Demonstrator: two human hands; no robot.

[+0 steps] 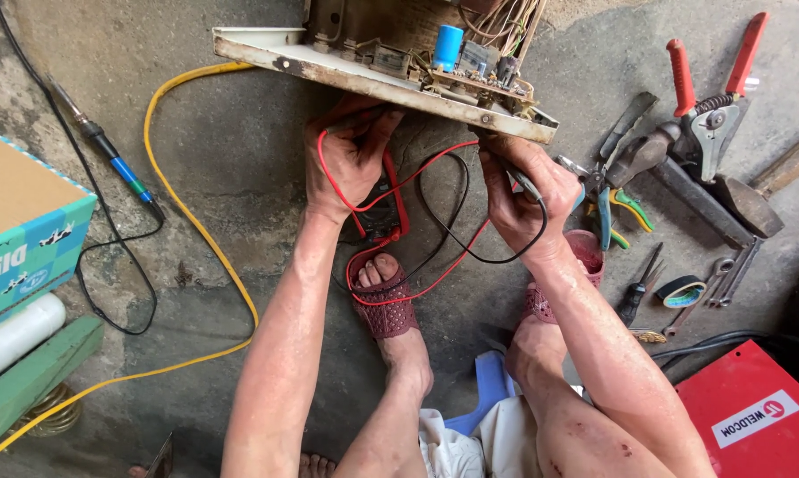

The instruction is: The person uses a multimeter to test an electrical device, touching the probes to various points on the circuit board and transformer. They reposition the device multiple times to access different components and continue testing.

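An opened metal chassis (373, 75) with a circuit board, a blue capacitor (448, 46) and wiring stands tilted on the concrete floor. My left hand (351, 155) grips a red test probe under the chassis's lower edge. My right hand (528, 195) holds a black test probe against the chassis near its right corner. Red and black leads (435, 221) loop down to a red-cased multimeter (382, 208) that lies on the floor between my hands, just above my left foot in a maroon sandal (386, 301).
Hand tools lie at right: red-handled cutters (714, 106), pliers (616, 199), a hammer (709, 199), a screwdriver (636, 292), a tape roll (681, 290). A red box (753, 416) is at lower right. A yellow cable (196, 221), a soldering iron (107, 150) and a cardboard box (23, 212) sit left.
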